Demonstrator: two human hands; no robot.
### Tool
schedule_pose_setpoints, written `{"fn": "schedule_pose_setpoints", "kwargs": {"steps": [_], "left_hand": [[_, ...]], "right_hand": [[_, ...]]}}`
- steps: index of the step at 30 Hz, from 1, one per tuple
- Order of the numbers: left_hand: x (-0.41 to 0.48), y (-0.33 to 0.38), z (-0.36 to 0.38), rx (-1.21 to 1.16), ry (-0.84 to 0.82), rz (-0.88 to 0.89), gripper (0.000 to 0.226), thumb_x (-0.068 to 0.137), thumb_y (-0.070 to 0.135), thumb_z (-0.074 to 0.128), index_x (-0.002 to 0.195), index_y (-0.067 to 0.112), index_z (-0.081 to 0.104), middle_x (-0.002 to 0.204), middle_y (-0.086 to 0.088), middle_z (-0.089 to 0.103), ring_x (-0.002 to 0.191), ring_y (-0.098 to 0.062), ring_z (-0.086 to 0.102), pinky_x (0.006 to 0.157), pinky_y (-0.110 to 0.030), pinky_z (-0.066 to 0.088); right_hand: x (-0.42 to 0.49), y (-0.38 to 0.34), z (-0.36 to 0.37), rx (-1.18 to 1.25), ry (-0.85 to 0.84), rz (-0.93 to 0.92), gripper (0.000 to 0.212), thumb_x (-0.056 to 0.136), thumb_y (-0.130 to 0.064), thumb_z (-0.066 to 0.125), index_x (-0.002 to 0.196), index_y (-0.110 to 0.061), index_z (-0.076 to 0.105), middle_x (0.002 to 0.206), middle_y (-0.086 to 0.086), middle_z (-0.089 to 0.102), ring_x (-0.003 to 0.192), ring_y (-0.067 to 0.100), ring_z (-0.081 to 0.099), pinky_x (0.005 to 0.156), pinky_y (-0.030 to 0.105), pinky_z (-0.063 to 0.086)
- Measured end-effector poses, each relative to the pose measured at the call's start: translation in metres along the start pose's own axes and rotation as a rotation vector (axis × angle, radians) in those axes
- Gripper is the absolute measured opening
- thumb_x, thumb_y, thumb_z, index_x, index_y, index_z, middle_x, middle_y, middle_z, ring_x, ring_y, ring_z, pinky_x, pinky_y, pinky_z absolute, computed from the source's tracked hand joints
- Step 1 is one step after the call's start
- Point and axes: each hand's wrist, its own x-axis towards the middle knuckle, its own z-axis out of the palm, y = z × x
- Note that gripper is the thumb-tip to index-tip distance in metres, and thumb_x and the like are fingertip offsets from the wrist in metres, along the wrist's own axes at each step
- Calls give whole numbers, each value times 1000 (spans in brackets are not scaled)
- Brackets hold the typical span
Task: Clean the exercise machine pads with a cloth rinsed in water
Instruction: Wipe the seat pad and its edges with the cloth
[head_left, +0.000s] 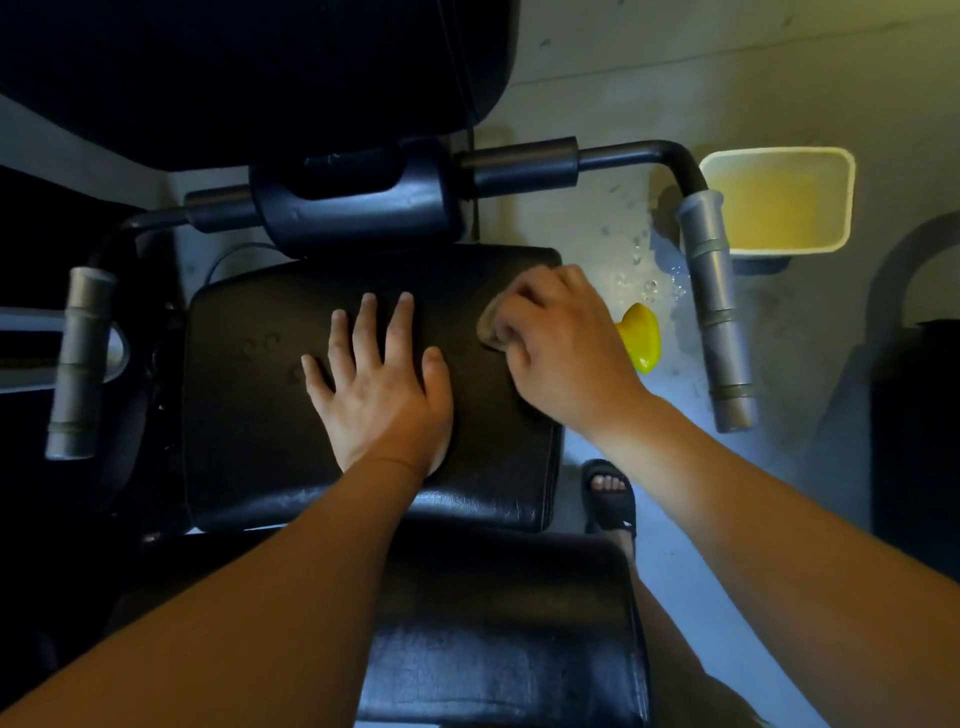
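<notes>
The left hand is lying flat with fingers spread, pressing on the middle of the black pad. Beside it, the right hand is curling round a grey cloth, holding it against the pad's far right corner. Beyond, a yellow tub is sitting on the floor.

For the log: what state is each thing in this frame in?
left hand: fingers spread, resting flat on the pad.
right hand: gripping the cloth.
cloth: bunched, pressed on the pad's right side.
pad: horizontal, both hands on it.
tub: upright on floor, uncovered.
floor: water drops beside the tub.
</notes>
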Motion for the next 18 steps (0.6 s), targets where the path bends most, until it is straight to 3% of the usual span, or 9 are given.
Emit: {"fn": "schedule_pose_setpoints", "kwargs": {"steps": [4, 9, 11, 15, 18], "left_hand": [[0, 0, 2, -6, 13, 0, 62, 100, 55, 25, 158, 44, 7, 169, 6, 7, 156, -21, -1, 123, -60, 6], [1, 0, 3, -10, 20, -6, 62, 101, 54, 28, 158, 42, 10, 169, 5, 10, 157, -22, 1, 123, -60, 8], [3, -1, 3, -7, 21, -11, 62, 100, 54, 29, 159, 42, 11, 169, 5, 11, 157, -23, 1, 123, -60, 9], [1, 0, 4, 4, 26, -3, 63, 99, 55, 27, 159, 42, 12, 169, 4, 13, 156, -24, 4, 123, -60, 9], [2, 0, 4, 0, 26, -5, 64, 99, 54, 29, 159, 41, 13, 168, 3, 14, 156, -25, 5, 123, -60, 10]], "right_hand": [[-23, -7, -6, 27, -13, -23, 17, 79, -11, 59, 93, -16, 67, 112, 5, 61, 105, 32, 50, 81, 41, 45], [-35, -4, -12, 85, -117, -136, 6, 78, -10, 58, 76, -15, 54, 90, 7, 54, 85, 30, 47, 68, 45, 41], [-7, 2, -9, 41, -105, -76, 2, 80, -16, 57, 81, -17, 59, 93, 7, 55, 89, 32, 49, 68, 47, 44], [44, 17, -3, 1, -7, 64, 21, 80, -16, 55, 98, -15, 65, 109, 10, 60, 101, 34, 53, 77, 50, 48], [36, 9, -4, -8, -6, 63, 29, 79, -16, 55, 106, -15, 67, 116, 9, 62, 106, 35, 54, 83, 47, 47]]}}
